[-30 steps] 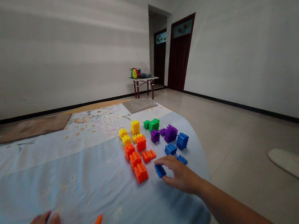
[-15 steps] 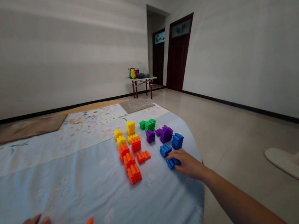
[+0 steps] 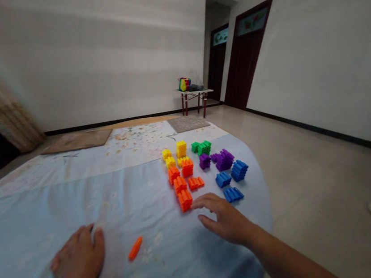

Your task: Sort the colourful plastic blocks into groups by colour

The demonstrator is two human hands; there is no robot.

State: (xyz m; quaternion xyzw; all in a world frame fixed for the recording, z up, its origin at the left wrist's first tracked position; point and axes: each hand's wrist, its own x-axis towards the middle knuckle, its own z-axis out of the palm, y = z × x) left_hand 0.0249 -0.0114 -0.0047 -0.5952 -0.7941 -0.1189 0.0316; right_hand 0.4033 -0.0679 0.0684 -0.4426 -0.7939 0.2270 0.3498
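Observation:
My left hand (image 3: 78, 256) rests open and flat on the light blue tablecloth (image 3: 78, 201). To its right lies a single orange stick-like piece (image 3: 135, 248), touched by neither hand. Fingers apart and holding nothing, my right hand (image 3: 220, 218) hovers just right of the nearest orange stack (image 3: 185, 200); whether a fingertip touches it I cannot tell. Blue ribbed pieces (image 3: 233, 194) lie beyond that hand, with another blue stack (image 3: 240, 170) behind. Farther back are purple stacks (image 3: 224, 159), green stacks (image 3: 203, 147) and yellow stacks (image 3: 181, 148), all of similar tube-like pieces.
Two mats lie at the table's far side, a brown one (image 3: 79, 140) and a grey one (image 3: 188, 123). A small table (image 3: 196, 92) with a colourful bag (image 3: 184, 84) stands by the wall. The cloth-covered table curves away at the right, above a tiled floor (image 3: 298, 179).
My right hand has left the blue pieces and moved left toward the orange stack, its fingers opening. The camera view has swung left, bringing more of my left hand into sight.

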